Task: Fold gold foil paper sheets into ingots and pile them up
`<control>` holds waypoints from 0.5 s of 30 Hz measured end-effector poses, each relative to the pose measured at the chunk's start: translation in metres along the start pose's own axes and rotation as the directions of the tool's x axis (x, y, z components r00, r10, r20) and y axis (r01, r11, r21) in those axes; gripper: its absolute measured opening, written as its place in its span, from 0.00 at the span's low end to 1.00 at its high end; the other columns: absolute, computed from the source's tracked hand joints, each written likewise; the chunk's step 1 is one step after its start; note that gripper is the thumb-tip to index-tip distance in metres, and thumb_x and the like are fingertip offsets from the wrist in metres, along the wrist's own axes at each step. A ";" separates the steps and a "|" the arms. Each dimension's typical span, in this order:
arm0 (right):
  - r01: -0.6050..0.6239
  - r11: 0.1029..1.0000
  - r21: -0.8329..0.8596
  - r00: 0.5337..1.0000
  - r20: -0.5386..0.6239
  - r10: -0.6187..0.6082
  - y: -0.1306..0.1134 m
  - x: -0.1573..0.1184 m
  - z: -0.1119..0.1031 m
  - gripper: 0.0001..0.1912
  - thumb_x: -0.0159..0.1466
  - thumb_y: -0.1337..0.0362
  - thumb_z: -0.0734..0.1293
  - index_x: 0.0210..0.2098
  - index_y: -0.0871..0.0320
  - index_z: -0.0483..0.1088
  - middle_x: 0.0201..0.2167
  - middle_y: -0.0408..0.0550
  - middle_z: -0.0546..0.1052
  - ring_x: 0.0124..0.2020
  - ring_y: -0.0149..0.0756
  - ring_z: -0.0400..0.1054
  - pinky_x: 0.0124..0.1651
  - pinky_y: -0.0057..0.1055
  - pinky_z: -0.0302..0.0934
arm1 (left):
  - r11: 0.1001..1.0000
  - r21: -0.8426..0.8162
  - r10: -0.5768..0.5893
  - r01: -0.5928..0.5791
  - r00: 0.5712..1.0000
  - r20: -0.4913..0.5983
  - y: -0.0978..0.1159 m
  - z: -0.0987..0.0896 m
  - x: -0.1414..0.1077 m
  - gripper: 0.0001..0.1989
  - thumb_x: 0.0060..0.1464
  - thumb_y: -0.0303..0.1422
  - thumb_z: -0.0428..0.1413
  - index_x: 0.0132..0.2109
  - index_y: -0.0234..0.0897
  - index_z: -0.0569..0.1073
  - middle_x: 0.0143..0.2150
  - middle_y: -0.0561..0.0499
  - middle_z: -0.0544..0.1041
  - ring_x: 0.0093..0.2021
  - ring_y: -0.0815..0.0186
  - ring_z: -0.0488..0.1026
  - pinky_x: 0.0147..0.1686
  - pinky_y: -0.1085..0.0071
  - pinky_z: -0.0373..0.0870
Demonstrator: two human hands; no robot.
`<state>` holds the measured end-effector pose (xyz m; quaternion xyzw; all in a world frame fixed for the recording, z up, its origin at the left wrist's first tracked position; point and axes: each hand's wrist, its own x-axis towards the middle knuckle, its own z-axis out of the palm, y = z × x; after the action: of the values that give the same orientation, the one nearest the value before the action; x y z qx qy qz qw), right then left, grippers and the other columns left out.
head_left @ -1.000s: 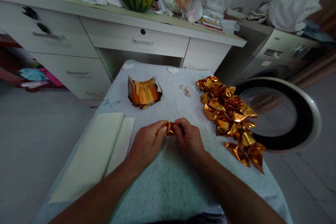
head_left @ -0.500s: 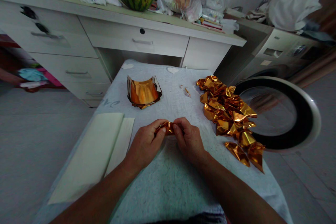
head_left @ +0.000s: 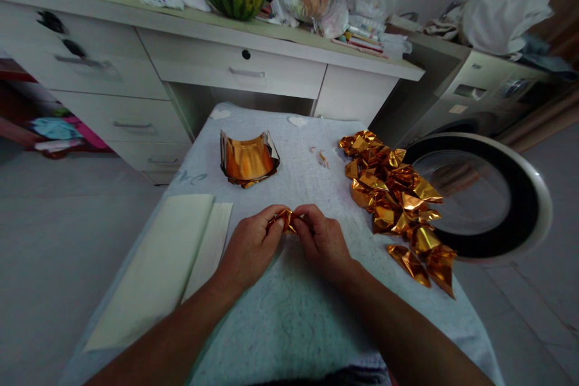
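A small gold foil piece (head_left: 286,219) sits pinched between the fingertips of the left hand (head_left: 250,247) and the right hand (head_left: 323,242), both closed on it just above the cloth-covered desk (head_left: 289,313). A pile of folded gold foil pieces (head_left: 394,196) lies to the right, and a curled stack of foil sheets (head_left: 248,159) lies beyond the hands.

Dim, soft indoor light; wide-angle bending at edges; foil glints.

no sleeves on me, both forearms bare to the elbow, and my left hand (head_left: 248,247) and right hand (head_left: 323,244) have no rings or gloves
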<state>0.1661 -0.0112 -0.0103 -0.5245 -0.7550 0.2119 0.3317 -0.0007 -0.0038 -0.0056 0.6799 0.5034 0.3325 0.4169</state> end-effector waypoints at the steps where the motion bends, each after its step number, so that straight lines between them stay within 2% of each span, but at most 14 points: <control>1: -0.008 1.000 0.006 1.000 -0.009 0.008 0.000 0.000 0.000 0.07 0.68 0.64 0.58 0.42 0.56 0.66 0.25 0.41 0.75 0.22 0.29 0.67 0.27 0.24 0.56 | 1.000 0.002 0.000 0.000 1.000 0.001 0.000 0.000 0.000 0.13 0.62 0.33 0.47 0.47 0.41 0.74 0.41 0.54 0.80 0.41 0.64 0.76 0.43 0.69 0.69; 6: -0.052 0.999 0.014 0.996 -0.074 0.053 0.003 0.000 -0.001 0.08 0.68 0.63 0.58 0.43 0.57 0.66 0.22 0.40 0.74 0.20 0.29 0.65 0.26 0.24 0.55 | 1.000 0.013 0.016 -0.016 0.999 0.033 0.002 -0.001 0.001 0.13 0.61 0.33 0.48 0.47 0.42 0.75 0.42 0.54 0.80 0.42 0.63 0.76 0.44 0.68 0.69; 15: -0.054 0.998 0.038 0.998 -0.042 0.055 0.001 0.000 -0.002 0.07 0.68 0.63 0.58 0.43 0.55 0.65 0.23 0.40 0.74 0.22 0.30 0.66 0.27 0.25 0.55 | 0.999 0.028 0.023 -0.024 0.999 0.032 0.000 -0.001 0.001 0.15 0.62 0.34 0.46 0.49 0.41 0.75 0.41 0.52 0.80 0.41 0.62 0.76 0.43 0.67 0.69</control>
<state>0.1682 -0.0112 -0.0093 -0.5432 -0.7291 0.2232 0.3515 -0.0014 -0.0028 -0.0052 0.6968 0.4933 0.3193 0.4113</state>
